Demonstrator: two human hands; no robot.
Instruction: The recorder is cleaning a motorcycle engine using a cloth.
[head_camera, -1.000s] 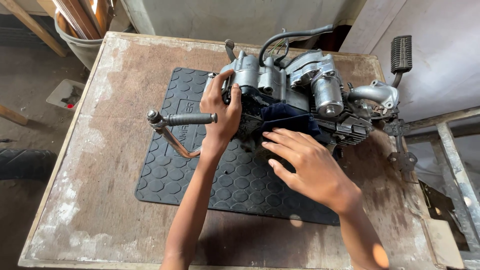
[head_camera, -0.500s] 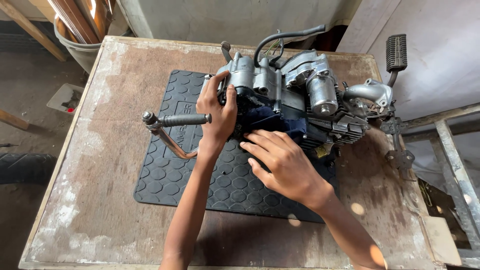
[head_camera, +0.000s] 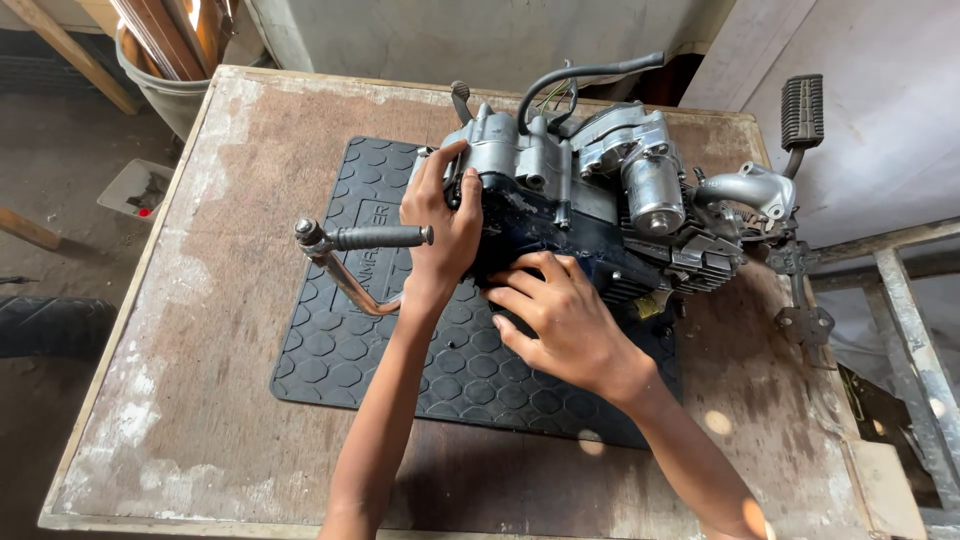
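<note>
The engine (head_camera: 590, 200) is gripped at its near end by the left hand (head_camera: 440, 225), fingers curled, and steadied by the right hand (head_camera: 560, 320), fingers spread flat, on the mat (head_camera: 330, 350).

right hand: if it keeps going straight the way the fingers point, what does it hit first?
The right hand already lies against the dark blue side of the engine, fingers pointing up-left. Going on, they would likely meet the left hand, gripping the engine's left end; depth there is unclear.
</note>
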